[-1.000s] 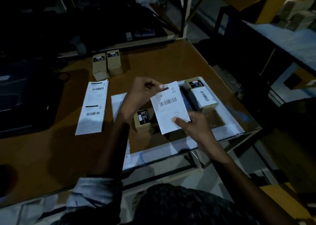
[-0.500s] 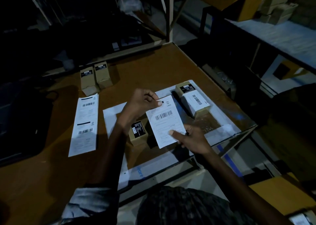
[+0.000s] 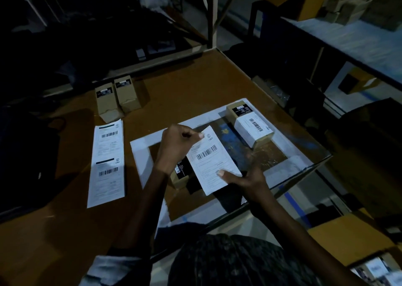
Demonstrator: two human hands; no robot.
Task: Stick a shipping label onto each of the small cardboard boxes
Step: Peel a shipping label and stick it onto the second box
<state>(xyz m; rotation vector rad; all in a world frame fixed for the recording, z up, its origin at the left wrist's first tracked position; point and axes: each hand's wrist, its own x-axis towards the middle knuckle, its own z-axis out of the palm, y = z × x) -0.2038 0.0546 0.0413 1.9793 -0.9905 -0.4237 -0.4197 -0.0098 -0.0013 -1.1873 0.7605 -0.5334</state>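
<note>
Both hands hold one white shipping label [image 3: 212,161] with a barcode. My left hand [image 3: 176,146] pinches its top corner and my right hand [image 3: 245,178] pinches its lower edge. Just below and left of the label lies a small cardboard box [image 3: 180,176] with a black sticker, partly hidden by my left wrist. A box bearing a white label [image 3: 250,123] rests at the right of the taped square. Two bare boxes [image 3: 118,96] stand upright at the table's far left. A strip of two labels [image 3: 107,161] lies flat to the left.
The brown table [image 3: 191,85] carries a white taped square outline [image 3: 139,153]. A dark bag [image 3: 24,155] sits at the left edge. A metal shelf frame [image 3: 214,14] rises behind. Another shelf with cartons [image 3: 345,5] stands at the right. The table's right edge drops to the floor.
The label has come lower and closer to the small box, both hands still pinching it. The camera has shifted, so the scene sits lower and to the left in view.
</note>
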